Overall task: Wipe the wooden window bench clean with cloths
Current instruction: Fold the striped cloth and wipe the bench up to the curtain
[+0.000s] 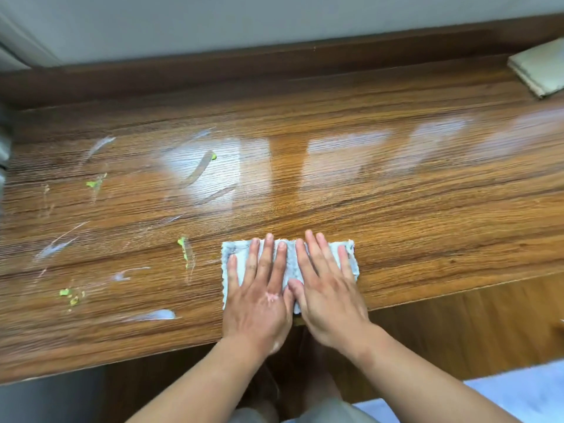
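1. Hands first: the left hand (259, 288) and right hand (328, 288) both lie flat, side by side, on a pale blue-grey cloth (348, 257). Fingers are straight and a bit spread, pressing down rather than pinching or bunching anything.

2. That cloth sits near the front edge of the wooden bench (412, 224), about mid-width, folded into a rectangle, with the fingertips reaching its far edge.

3. Done part, judging by the look: everything from the cloth over to the right reads as clean, shiny wood grain with only window glare on it.

4. Left part is still a mess. White smears (161, 315) streak that whole side, plus several green blobs (183, 248) scattered around. The nearest green one is just beside the cloth's left edge.

5. So probably around halfway, maybe less, since the gunky stuff looks stuck on and might need a few passes.

6. Second cloth (540, 71), beige and folded, sits far back in the right corner, well apart from the hands and untouched.

7. Likely the plan is sliding the cloth leftward into the smears next.
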The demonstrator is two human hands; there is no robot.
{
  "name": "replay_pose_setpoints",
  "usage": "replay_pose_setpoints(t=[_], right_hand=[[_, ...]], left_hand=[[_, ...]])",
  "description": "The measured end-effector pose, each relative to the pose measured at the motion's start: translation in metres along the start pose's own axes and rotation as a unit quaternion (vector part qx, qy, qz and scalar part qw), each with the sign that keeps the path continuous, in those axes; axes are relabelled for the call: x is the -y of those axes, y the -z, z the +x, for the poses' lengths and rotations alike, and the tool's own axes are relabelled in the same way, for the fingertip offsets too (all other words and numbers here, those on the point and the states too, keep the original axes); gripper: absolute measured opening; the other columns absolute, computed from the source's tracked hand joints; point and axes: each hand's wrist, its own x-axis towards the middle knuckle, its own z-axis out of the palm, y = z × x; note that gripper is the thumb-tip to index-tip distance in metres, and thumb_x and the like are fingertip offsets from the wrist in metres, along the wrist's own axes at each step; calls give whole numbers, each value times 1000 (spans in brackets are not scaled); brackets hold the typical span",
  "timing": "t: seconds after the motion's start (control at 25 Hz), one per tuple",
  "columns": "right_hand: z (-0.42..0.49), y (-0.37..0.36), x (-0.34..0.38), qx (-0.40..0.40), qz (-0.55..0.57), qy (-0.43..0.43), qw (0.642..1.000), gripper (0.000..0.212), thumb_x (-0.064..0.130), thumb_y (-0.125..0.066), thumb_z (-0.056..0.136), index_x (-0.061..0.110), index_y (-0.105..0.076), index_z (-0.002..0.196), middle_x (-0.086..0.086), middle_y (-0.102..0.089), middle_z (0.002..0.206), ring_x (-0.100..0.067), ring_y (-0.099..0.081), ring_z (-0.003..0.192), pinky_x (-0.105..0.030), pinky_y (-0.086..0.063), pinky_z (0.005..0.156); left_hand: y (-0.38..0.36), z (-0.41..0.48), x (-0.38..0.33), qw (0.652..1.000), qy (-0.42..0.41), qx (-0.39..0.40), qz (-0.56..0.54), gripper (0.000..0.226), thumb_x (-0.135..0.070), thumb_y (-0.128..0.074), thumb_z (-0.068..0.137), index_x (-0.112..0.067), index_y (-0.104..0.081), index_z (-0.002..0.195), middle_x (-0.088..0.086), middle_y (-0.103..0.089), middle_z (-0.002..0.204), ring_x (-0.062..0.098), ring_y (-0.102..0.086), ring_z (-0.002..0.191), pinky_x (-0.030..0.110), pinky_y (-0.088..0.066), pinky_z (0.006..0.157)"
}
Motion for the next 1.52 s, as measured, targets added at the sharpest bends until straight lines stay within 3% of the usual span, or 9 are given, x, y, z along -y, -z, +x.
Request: replay_pose_setpoints(t=[0.2, 0.36, 0.52, 0.72, 0.96, 1.16, 1.24, 1.4, 1.52], right_hand=[[99, 19, -18, 60, -51, -25, 997, 82, 63, 5, 94, 19, 7, 163, -3, 18, 170, -17, 23, 154, -52, 10, 125], [171, 31, -12, 62, -41, -71, 995, 74, 61, -6, 102, 21, 8, 163, -1, 18, 170, -16, 20, 155, -52, 13, 124], [103, 9, 11, 50, -43, -50, 997, 79, 62, 3, 96, 20, 9, 162, -3, 18, 170, -18, 21, 155, -52, 11, 124], [-13, -32, 62, 21, -41, 0, 999, 75, 59, -19, 104, 12, -21, 162, -10, -9, 171, -25, -3, 158, -57, -9, 124], [-25, -35, 62, 38, -56, 33, 997, 74, 60, -13, 105, 14, -23, 162, -9, -11, 171, -22, -3, 158, -55, -9, 122], [73, 2, -5, 47, -48, 7, 998, 87, 71, 14, 93, 22, -2, 164, -2, 15, 170, -14, 22, 154, -48, 8, 125], [123, 24, -21, 43, -50, -8, 998, 90, 73, 12, 92, 22, -1, 164, -3, 20, 169, -13, 25, 154, -46, 10, 125], [149, 37, -1, -49, 37, -115, 991, 83, 58, -18, 96, 5, -26, 159, -19, -10, 170, -32, -5, 157, -50, -6, 127], [143, 23, 9, 3, 64, -143, 988, 93, 65, -13, 95, -1, -15, 160, -23, -3, 169, -34, 3, 157, -52, -1, 126]], left_hand=[[36, 93, 35, 999, -6, 28, 20, 66, -50, -9, 101, -29, 14, 160, -6, 24, 167, 17, 25, 153, 51, 16, 122], [60, 169, 63, 998, -17, 50, 38, 66, -47, -16, 103, -29, 11, 160, -5, 18, 169, 18, 19, 155, 53, 14, 122], [35, 95, 64, 999, -36, 25, 13, 68, -49, -13, 100, -26, 7, 162, -2, 14, 170, 23, 15, 156, 56, 8, 123], [-8, -51, 64, 1000, -21, -11, 10, 69, -43, -30, 100, -18, -14, 162, 5, -7, 171, 29, -6, 157, 59, -9, 121], [-6, -67, 59, 999, -18, 37, -7, 69, -43, -35, 98, -14, -25, 160, 7, -15, 170, 30, -10, 156, 60, -14, 117], [28, 53, 33, 997, 34, 37, -66, 66, -47, -12, 103, -26, 14, 160, -3, 31, 164, 20, 32, 150, 55, 18, 120], [48, 106, 27, 995, 70, 40, -67, 66, -49, -9, 104, -26, 21, 158, -4, 35, 163, 19, 35, 149, 55, 21, 118], [54, 139, 25, 987, 103, 4, -123, 67, -41, -15, 104, -20, 14, 160, 3, 25, 167, 24, 25, 153, 51, 17, 122], [51, 105, 41, 998, -1, -3, -58, 71, -48, -32, 99, -10, -25, 159, 9, -18, 169, 30, -7, 156, 50, -9, 120]])
